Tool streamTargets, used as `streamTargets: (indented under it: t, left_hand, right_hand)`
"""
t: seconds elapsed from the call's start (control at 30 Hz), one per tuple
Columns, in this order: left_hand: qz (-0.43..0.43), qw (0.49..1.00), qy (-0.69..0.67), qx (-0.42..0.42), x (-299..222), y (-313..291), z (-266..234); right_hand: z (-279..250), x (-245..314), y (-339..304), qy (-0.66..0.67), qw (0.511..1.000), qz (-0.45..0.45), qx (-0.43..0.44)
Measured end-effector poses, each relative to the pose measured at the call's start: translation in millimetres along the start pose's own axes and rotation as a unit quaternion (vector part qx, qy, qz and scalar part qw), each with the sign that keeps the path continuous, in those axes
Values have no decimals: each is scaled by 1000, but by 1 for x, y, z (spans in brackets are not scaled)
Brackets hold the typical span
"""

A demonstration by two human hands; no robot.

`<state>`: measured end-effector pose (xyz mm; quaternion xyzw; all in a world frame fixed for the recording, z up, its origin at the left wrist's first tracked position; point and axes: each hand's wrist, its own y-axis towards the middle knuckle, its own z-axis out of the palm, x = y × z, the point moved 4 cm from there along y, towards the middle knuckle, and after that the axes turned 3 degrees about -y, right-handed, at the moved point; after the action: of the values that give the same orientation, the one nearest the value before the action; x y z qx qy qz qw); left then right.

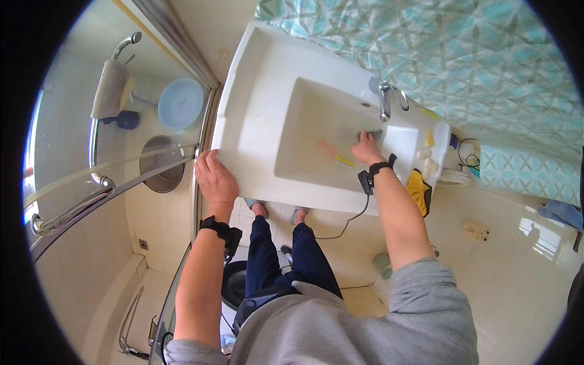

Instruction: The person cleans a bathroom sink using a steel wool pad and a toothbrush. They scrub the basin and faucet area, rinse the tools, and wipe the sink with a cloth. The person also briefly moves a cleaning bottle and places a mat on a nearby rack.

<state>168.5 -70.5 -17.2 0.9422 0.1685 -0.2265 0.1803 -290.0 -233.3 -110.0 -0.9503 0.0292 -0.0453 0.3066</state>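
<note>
- white, glossy rectangular sink (252, 115) with a sunken basin (307, 121), easily the biggest thing here
- bare left hand (216, 177) resting on the sink's front left corner, fingers loose and holding nothing
- bare right hand (366, 149) down in the basin near its right edge
- yellow and black fabric piece (418, 191) draped at the sink's front right corner
- slim pink-and-yellow stick (344, 161) lying mid-basin, just left of that hand
- small dark lump (376, 134) at the right fingertips, towards the basin's back right corner; can't tell if they're gripping it
</note>
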Motion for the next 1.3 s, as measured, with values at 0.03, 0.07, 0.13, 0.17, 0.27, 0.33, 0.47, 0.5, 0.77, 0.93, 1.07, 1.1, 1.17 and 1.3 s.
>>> streamTargets:
  t: [0.03, 0.07, 0.13, 0.17, 0.27, 0.33, 0.47, 0.5, 0.77, 0.93, 1.07, 1.1, 1.17, 1.3]
  left_hand:
    - [-2, 1000, 4, 2, 0, 0, 0]
    - [-4, 1000, 5, 0, -1, 1, 0]
    - [-3, 1000, 5, 2, -2, 1, -1]
    - [-8, 1000, 10, 9, -2, 1, -1]
    - [-16, 1000, 18, 3, -3, 2, -1]
    - [-21, 1000, 18, -4, -4, 1, -2]
    - [-27, 999, 17, 0, -3, 2, -2]
    - [-30, 999, 16, 3, -3, 2, -2]
    - [-22, 1000, 14, -4, -4, 5, -4]
    - [-22, 1000, 11, -13, -3, 5, -6]
    - [-24, 1000, 2, 1, -3, 3, -6]
    - [-23, 1000, 4, -4, -3, 3, -6]
    - [-27, 1000, 7, -9, -2, 3, -6]
    - [-41, 999, -5, -9, 1, 3, -5]
  right_hand:
    - [2, -3, 9, -26, 999, -24, 28]
    - [3, 0, 15, -26, 995, -74, 60]
    - [1, -1, 18, -11, 994, -67, 80]
    - [-2, 1, 16, 5, 995, -84, 58]
    - [-5, -1, -1, -104, 991, -73, -34]
    - [1, 1, -9, -121, 988, -89, -32]
    - [2, 22, -4, 36, 991, -123, 40]
    - [-5, 31, -1, 102, 987, -113, 58]
    - [-150, 127, -10, 31, 882, -211, -421]
    - [-157, 186, 32, 21, 989, -55, -138]
    - [-139, 265, 49, -53, 957, -245, -149]
    - [-137, 275, 51, -83, 952, -258, -143]
    - [-143, 295, 62, 7, 966, -191, -174]
    - [-140, 357, 74, 380, 900, -164, -137]
